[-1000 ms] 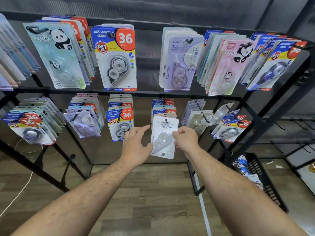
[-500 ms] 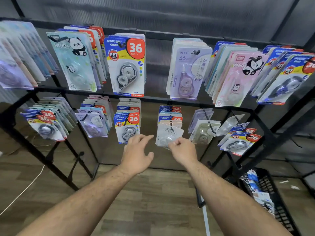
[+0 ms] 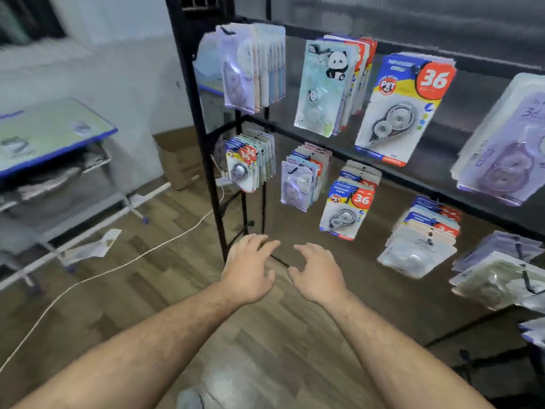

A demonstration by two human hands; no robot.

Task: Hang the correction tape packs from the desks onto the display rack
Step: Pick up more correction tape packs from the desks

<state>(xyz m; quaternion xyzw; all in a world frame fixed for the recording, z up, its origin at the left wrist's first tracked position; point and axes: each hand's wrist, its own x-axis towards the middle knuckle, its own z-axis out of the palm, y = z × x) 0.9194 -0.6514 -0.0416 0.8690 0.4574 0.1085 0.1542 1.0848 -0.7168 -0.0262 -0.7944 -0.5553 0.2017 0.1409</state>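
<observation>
Our left hand (image 3: 249, 273) and right hand (image 3: 320, 276), fingers (image 3: 259, 243) spread, hold nothing; the pack (image 3: 80, 127) by the surface's (image 3: 50, 134) right edge lies nearer the left.

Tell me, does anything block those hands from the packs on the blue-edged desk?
Nothing visible does. The left hand and right hand are empty over open floor; only a white cable lies low on the way to the packs on the desk.
</observation>
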